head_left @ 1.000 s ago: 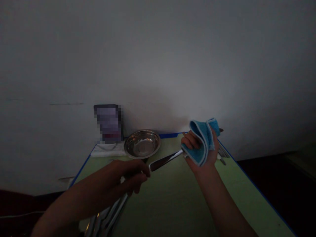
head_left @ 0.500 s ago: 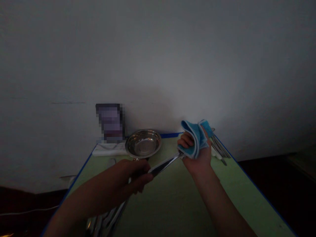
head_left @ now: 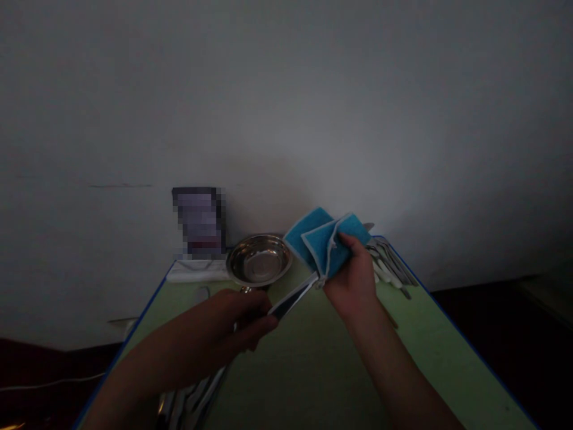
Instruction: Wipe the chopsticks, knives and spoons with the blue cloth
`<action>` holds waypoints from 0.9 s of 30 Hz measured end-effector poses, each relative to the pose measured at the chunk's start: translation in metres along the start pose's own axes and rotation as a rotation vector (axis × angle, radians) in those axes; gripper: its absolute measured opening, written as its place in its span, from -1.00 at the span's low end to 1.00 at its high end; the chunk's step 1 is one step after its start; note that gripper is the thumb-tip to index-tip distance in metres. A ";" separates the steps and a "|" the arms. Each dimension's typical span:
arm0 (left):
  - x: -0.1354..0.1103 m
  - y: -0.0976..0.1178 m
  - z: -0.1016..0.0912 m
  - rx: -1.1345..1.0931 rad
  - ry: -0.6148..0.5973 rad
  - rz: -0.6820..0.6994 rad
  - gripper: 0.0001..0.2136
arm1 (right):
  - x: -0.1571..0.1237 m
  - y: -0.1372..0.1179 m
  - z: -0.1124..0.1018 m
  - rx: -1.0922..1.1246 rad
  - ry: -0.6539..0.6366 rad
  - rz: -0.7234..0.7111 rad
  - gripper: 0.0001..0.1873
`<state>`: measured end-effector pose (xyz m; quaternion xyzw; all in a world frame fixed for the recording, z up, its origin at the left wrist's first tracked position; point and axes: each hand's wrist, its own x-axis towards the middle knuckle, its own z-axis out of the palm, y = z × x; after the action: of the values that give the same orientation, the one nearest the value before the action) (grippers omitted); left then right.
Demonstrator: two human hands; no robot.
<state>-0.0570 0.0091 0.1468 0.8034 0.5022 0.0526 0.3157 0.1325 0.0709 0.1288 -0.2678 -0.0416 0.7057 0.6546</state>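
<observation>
My left hand (head_left: 244, 319) is closed round the metal handle of a knife (head_left: 293, 298), which slants up and to the right. My right hand (head_left: 353, 283) grips a folded blue cloth (head_left: 326, 242) with pale edging, wrapped over the upper part of the knife. A bit of rounded metal, apparently the blade's tip, sticks out past the cloth's right side; the rest of the blade is hidden. Just beyond my left hand stands a shiny metal bowl (head_left: 259, 263).
The green table (head_left: 286, 376) with blue edges stands against a grey wall. Several pieces of cutlery (head_left: 391, 263) lie at the back right, and more cutlery (head_left: 192, 400) lies at the front left. A blurred-out upright panel (head_left: 199, 221) stands behind a white strip (head_left: 194, 272).
The cloth has opened out and shifted left, and my right hand has turned with its thumb now over the cloth. My left hand holds the knife in nearly the same place.
</observation>
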 end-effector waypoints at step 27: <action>0.004 -0.004 0.003 -0.047 -0.034 -0.012 -0.71 | 0.000 0.010 -0.002 -0.245 0.003 0.010 -0.81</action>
<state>-0.0567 0.0124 0.1416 0.7934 0.5004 0.0487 0.3431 0.1246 0.0690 0.1233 -0.3470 -0.1251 0.6980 0.6138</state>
